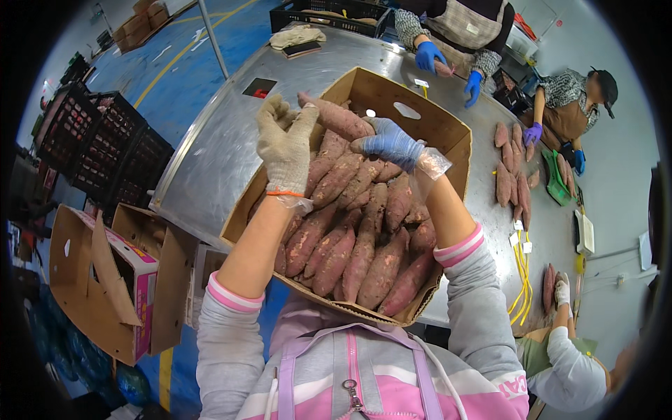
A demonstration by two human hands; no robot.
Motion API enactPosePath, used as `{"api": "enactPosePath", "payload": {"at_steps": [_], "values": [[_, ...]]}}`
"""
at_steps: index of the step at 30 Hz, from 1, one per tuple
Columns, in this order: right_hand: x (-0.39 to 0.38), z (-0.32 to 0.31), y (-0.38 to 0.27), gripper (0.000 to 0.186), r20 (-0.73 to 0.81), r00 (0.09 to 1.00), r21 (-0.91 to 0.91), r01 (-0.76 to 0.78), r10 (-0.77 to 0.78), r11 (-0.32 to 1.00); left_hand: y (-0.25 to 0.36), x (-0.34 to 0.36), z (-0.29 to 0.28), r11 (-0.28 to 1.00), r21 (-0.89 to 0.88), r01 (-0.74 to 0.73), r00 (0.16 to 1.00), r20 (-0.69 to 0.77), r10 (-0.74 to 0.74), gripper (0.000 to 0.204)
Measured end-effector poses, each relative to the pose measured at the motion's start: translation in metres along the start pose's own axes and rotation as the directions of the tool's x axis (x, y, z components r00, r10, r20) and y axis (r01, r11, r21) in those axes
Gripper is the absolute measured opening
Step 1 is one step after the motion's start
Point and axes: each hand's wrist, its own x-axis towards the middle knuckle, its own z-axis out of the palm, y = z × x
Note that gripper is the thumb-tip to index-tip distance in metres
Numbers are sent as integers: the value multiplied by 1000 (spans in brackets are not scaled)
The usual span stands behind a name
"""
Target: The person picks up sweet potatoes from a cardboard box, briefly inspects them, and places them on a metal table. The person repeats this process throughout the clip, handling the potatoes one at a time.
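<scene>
A brown cardboard box [434, 126] filled with several reddish sweet potatoes rests on a metal table [210, 161] in front of me. My left hand [285, 143], in a beige knit glove, and my right hand [389, 143], in a blue glove, together grip one long sweet potato [341, 117] over the far end of the box. The left hand holds its left end, the right hand its right end. Packed potatoes [360, 245] lie in rows beneath.
Loose sweet potatoes [509, 183] and yellow ties [521, 269] lie on the table to the right. Three other people work around the table: at the far side [448, 59], far right [560, 115] and lower right [563, 350]. Open cardboard boxes [115, 280] and black crates [105, 147] stand on the left.
</scene>
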Motion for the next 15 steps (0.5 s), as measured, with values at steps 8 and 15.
{"api": "enactPosePath", "payload": {"at_steps": [8, 15], "values": [[-1, 38, -10, 51, 9, 997, 314, 65, -71, 947, 20, -6, -6, 932, -105, 347, 836, 485, -257, 54], [-16, 26, -29, 47, -271, 953, 121, 173, -135, 978, 32, -10, -5, 682, -382, 624, 730, 598, -332, 38]]}}
